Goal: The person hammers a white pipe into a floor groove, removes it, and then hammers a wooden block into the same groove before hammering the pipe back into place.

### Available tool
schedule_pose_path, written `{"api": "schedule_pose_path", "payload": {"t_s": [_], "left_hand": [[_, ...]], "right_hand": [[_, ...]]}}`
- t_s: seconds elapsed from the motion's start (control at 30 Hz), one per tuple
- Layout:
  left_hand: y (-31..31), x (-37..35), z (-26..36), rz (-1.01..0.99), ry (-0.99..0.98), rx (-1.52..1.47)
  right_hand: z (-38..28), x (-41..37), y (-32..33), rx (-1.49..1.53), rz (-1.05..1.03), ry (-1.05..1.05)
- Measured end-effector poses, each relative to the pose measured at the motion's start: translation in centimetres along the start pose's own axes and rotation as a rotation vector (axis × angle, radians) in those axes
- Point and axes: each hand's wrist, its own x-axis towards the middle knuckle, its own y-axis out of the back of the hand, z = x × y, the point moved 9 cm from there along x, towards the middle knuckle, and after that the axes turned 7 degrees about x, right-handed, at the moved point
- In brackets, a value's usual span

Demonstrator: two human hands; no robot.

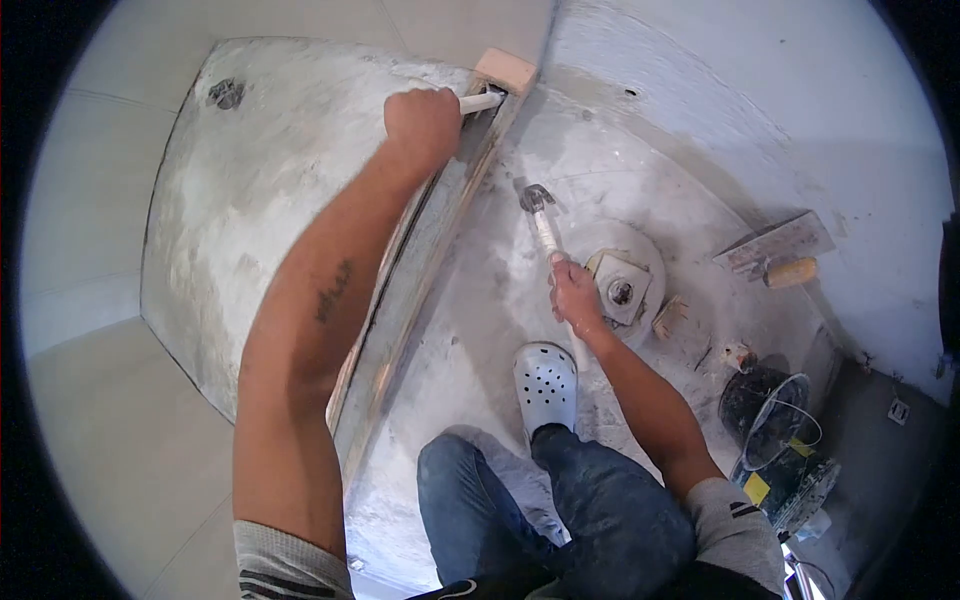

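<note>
My left hand [424,128] is closed round a light-coloured handle [478,103], whose far end meets the top of a narrow grey ledge [400,300] beside a pinkish block [505,70]. My right hand [575,292] grips a hammer [546,232] by its pale wrapped handle. The dark hammer head is above the dusty floor, right of the ledge. Just right of my right hand lies a round drain fitting [620,291] with a square plate. What the handle's tip touches is too small to tell.
A trowel [775,243] with a wooden handle lies by the right wall. Dark buckets [775,420] stand at the lower right. A clog-shod foot [546,385] rests between ledge and drain. Left of the ledge is a whitish recessed floor [260,190] with a dark drain hole [226,94].
</note>
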Motion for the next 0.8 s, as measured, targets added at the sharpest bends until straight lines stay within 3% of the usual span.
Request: {"api": "schedule_pose_path", "payload": {"t_s": [0.13,0.47,0.53,0.6,0.67,0.8], "left_hand": [[0.1,1.4,-2.4,-0.076,-0.117,-0.089],[1.8,3.2,-3.3,-0.033,-0.174,0.102],[1.5,3.5,-3.6,-0.056,-0.257,0.176],[0.4,3.6,-4.5,-0.116,-0.263,0.260],[-1.6,2.8,-5.9,-0.400,-0.327,0.279],[0.0,1.7,-8.9,-0.256,-0.182,0.103]], "right_hand": [[-0.9,-0.9,-0.5,-0.061,-0.079,-0.046],[-0.9,-0.8,-0.2,-0.018,-0.049,-0.134],[-0.7,-0.5,-0.2,-0.003,-0.057,-0.123],[-0.4,-0.5,-0.1,0.015,-0.064,-0.116],[-1.0,-0.6,-0.2,-0.045,-0.059,-0.124],[-0.1,-0.2,0.3,-0.012,-0.094,-0.145]]}}
